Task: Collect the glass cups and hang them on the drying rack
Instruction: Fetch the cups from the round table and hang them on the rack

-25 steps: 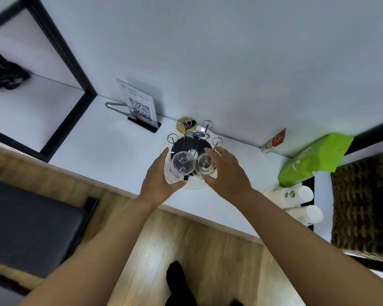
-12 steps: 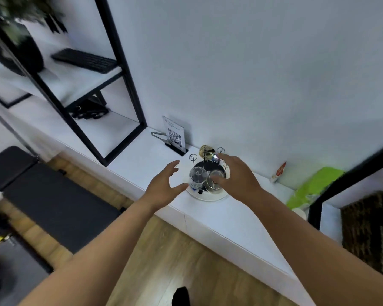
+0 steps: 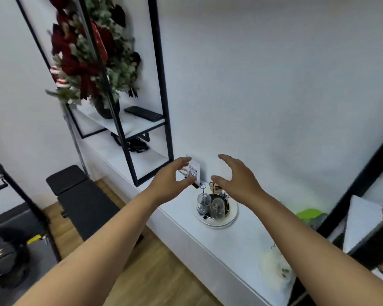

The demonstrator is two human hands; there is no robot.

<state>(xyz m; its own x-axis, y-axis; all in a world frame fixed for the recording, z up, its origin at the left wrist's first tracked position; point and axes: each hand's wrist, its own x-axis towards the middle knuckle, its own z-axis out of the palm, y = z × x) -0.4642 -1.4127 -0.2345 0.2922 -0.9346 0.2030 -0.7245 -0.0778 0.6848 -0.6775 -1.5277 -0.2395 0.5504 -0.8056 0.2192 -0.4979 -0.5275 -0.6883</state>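
- A long white counter is seen running along a pale wall; wooden flooring lies below it, and a black padded bench stands on the floor to the left.
- A black-framed shelf unit rises at the counter's far end; a red-and-green floral arrangement in a dark vase and a black keyboard are kept on its upper shelf.
- The drying rack — thin wire prongs rising from a dark centre on a round white tray — is set on the counter near the wall.
- Two glass cups are held on the rack, mouths down over the prongs: one glass cup at the left, a second cup just beside it at the right; whether they touch cannot be told.
- The left hand is raised above and to the left of the rack; its fingers are spread and curved, gripping nothing; the cups lie below and to the right of its fingertips, apart from them.
- The right hand is raised above the rack's far side, fingers likewise spread and empty; the cups lie below its thumb, untouched.
- A card with a QR code is partly hidden behind the left fingers — it stands on the counter near the rack.
- A green packet is seen blurred at the right.
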